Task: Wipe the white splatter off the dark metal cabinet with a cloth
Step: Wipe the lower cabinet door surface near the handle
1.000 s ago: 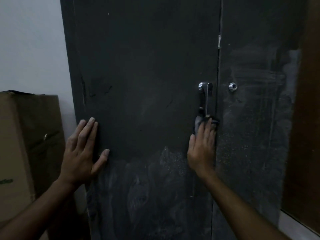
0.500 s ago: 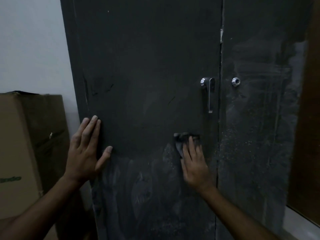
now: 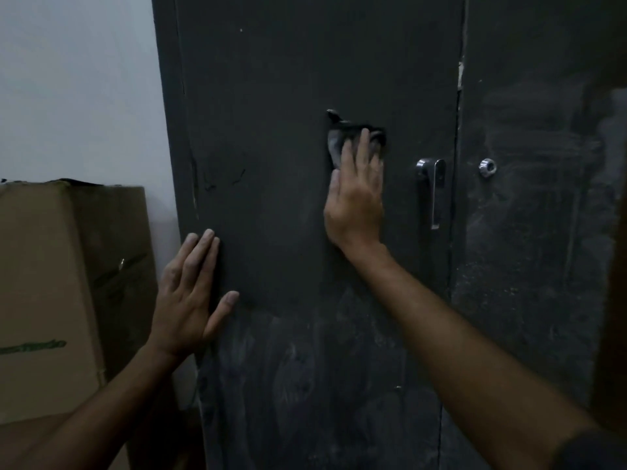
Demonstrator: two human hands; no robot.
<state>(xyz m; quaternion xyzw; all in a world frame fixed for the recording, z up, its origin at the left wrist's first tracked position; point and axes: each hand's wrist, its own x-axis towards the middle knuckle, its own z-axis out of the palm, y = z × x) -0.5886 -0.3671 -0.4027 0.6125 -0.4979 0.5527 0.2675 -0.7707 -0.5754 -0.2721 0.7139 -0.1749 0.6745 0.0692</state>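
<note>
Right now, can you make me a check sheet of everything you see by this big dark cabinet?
Surface: dark metal cabinet, left door hazy with white smears low down; right door streaked and speckled.
Job's things: dark cloth flat against the left door.
Clutter: nothing seen.
Hands: right hand presses the cloth; left hand rests flat at the door's left edge.
Cables: nothing seen.
Surroundings: chrome handle, lock, cardboard box, white wall.

Single head-worn view, close to the cabinet (image 3: 305, 79), facing its doors straight on, tilted slightly down; both forearms enter from below.
</note>
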